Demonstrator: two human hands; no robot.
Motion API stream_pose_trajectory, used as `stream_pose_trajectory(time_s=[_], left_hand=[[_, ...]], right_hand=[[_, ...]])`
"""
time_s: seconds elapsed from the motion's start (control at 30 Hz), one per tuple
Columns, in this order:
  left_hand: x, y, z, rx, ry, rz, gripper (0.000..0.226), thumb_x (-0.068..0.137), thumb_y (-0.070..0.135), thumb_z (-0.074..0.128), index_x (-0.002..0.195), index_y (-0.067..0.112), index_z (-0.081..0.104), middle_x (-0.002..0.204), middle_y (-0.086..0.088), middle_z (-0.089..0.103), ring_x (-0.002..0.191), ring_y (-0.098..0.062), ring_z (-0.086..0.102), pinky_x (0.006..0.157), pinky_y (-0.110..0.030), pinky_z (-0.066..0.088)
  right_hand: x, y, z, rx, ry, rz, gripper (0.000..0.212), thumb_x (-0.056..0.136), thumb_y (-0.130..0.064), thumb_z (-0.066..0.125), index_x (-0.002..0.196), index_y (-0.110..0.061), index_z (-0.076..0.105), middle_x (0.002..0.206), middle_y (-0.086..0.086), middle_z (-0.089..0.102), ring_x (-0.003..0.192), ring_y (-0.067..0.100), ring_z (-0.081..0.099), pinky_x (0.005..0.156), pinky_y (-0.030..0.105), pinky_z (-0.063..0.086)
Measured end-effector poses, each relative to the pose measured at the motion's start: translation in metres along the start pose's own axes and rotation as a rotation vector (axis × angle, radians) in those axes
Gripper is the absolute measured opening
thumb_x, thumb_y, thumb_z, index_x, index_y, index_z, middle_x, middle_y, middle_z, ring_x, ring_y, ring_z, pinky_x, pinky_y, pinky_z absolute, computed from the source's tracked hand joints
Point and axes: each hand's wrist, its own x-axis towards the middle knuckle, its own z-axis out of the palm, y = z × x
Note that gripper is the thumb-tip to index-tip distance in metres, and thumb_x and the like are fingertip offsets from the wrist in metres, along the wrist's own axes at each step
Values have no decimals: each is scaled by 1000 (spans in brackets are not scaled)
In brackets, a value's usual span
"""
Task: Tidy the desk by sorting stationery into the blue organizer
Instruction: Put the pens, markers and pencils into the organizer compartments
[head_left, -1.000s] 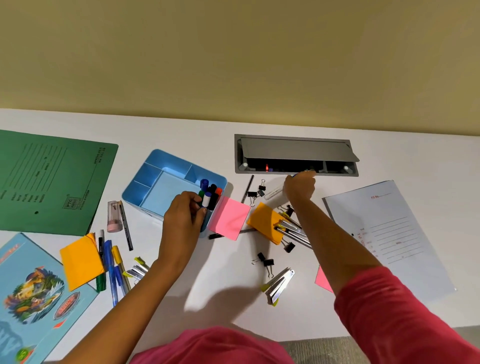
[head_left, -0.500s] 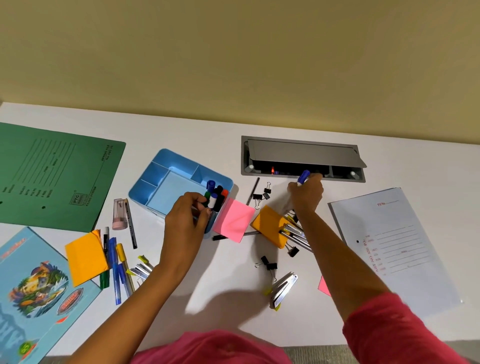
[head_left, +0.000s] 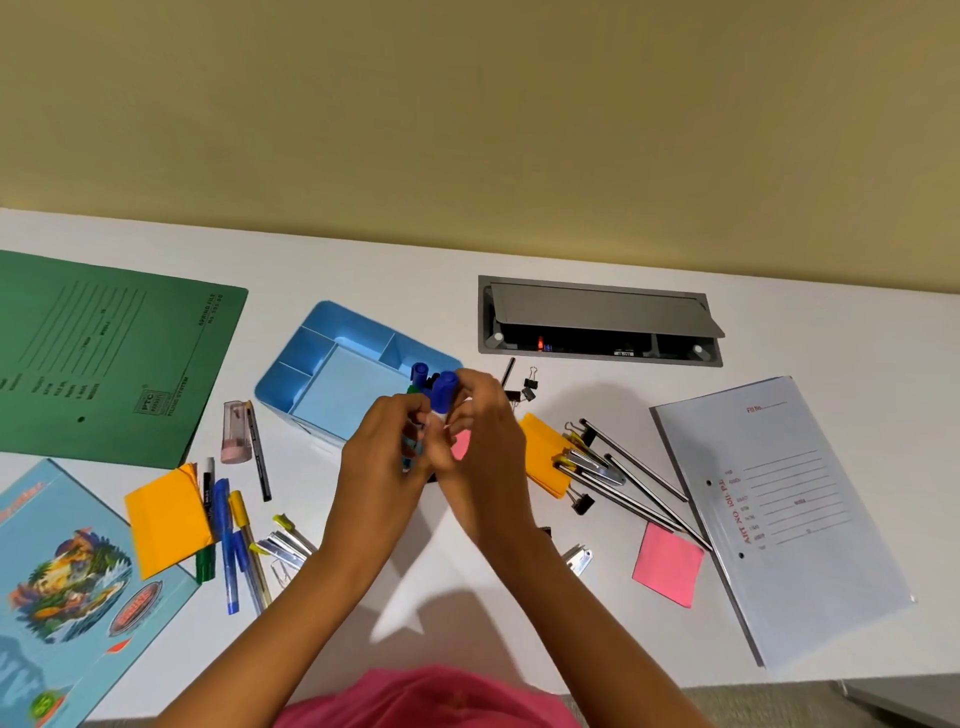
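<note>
Blue marker (head_left: 444, 397): pinched by right hand (head_left: 483, 447), cap pointing up and away, long axis near-upright, barrel hidden between the hands | left hand (head_left: 384, 457): fingers curled alongside, hold unclear | blue organizer (head_left: 353, 395): just beyond the fingertips, right hand nearer | worktop (head_left: 395, 270): loose pens (head_left: 228, 519) left of the hands.
</note>
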Motion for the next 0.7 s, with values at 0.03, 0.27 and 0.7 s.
stream_pose_trajectory(time_s=[0.03,0.27,0.7], left_hand=[[-1,-1,-2,10,3,0,26,87,22,62,111,13,57,99,3,58,79,-12,56,68,-13,47],[4,-12,-7,25,60,-50,25,89,27,60,107,10,54,94,-7,59,78,-20,58,67,-32,53],[15,-45,12,334,-90,-37,16,85,10,68,95,6,56,89,-9,55,69,-17,46,62,-23,37]], right_hand=[[-2,-2,2,-12,-35,-16,33,85,-11,63,116,-14,52,99,-10,48,85,-16,48,71,-3,35],[1,2,-4,61,45,-89,32,87,-11,65,116,-8,51,95,5,61,83,8,58,76,6,42],[2,39,-1,-126,109,-172,28,88,-17,56,111,-20,41,105,11,62,91,5,50,80,2,38]])
